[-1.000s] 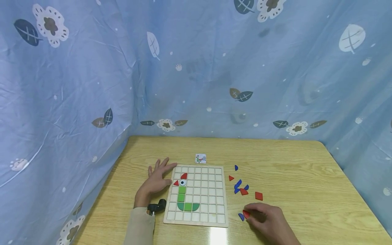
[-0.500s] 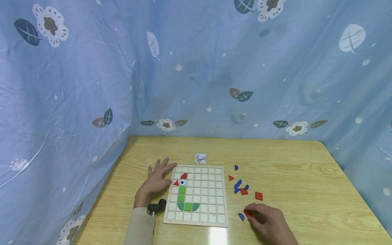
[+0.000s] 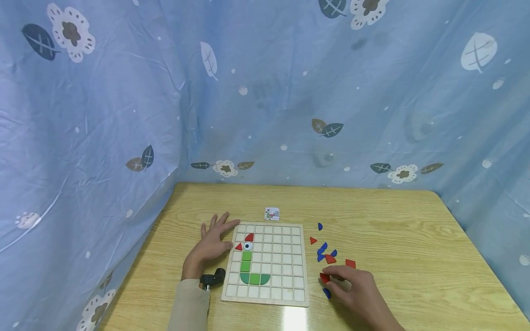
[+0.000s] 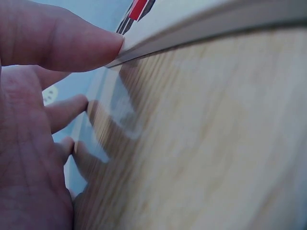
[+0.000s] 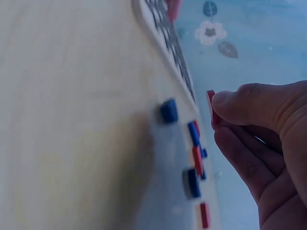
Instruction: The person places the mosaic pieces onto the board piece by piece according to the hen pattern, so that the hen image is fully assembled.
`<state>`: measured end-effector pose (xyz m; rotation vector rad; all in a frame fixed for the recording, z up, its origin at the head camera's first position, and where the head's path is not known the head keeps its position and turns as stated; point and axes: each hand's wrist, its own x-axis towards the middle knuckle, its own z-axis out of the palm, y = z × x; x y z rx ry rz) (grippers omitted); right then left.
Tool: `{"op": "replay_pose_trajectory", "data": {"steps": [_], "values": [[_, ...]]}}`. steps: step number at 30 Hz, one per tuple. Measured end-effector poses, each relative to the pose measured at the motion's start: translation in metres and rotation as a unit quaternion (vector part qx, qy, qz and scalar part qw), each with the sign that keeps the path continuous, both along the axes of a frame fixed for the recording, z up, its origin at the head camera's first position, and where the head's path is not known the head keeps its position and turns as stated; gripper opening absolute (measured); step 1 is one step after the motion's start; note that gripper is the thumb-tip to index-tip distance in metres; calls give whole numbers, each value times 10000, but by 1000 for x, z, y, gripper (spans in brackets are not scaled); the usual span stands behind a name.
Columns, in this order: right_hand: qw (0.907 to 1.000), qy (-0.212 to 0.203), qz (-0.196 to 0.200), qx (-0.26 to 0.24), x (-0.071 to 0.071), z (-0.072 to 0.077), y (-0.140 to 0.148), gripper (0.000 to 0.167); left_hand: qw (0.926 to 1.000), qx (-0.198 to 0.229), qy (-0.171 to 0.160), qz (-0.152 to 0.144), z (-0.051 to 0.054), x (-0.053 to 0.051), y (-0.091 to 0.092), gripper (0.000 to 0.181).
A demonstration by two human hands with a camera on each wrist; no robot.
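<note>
A red flat puzzle piece (image 3: 325, 277) is pinched between the thumb and fingers of my right hand (image 3: 357, 288), just right of the pale wooden grid board (image 3: 285, 258). The right wrist view shows this red piece (image 5: 212, 106) held up off the table; its full outline is partly hidden. My left hand (image 3: 212, 243) rests at the board's left edge, fingers spread, thumb touching the rim. On the board lie a red triangle (image 3: 239, 247), a red quarter piece (image 3: 249, 237), an eye tile (image 3: 247, 246), green squares (image 3: 246, 266) and dark green curved pieces (image 3: 265, 279).
Right of the board lie several loose pieces: blue half-rounds (image 3: 326, 293), a red triangle (image 3: 313, 240), a red curved piece (image 3: 330, 259) and a red square (image 3: 350, 263). A small pattern card (image 3: 272, 214) sits behind the board. Blue patterned cloth (image 3: 265, 92) surrounds the table.
My right hand has lifted the red piece and moved it slightly left and away from me, toward the board. The left hand stays where it was.
</note>
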<state>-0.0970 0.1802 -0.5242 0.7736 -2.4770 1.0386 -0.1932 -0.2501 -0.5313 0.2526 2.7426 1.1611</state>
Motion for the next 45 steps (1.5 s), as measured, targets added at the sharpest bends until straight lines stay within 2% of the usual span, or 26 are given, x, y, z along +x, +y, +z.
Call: {"op": "replay_pose_trajectory", "data": {"steps": [4,10,16,27,38,45], "values": [[9997,105,210,-106,-8,5,-14,44,10000,27,11,14,0,0,0,74],[9976,-359,555,-185,-18,12,-34,38,10000,46,29,21,1,1,1,74],[9933,-527,964,-344,-29,15,-54,34,10000,74,23,29,1,0,1,74],[9861,-1297,1035,-103,-42,12,-93,27,9999,111,14,24,2,0,1,74],[9786,-1461,1449,-85,-48,7,-128,20,10000,29,-7,86,-1,0,1,72],[9780,-1439,1507,88,-53,-2,-144,20,9999,-33,2,102,-1,-1,1,72]]}}
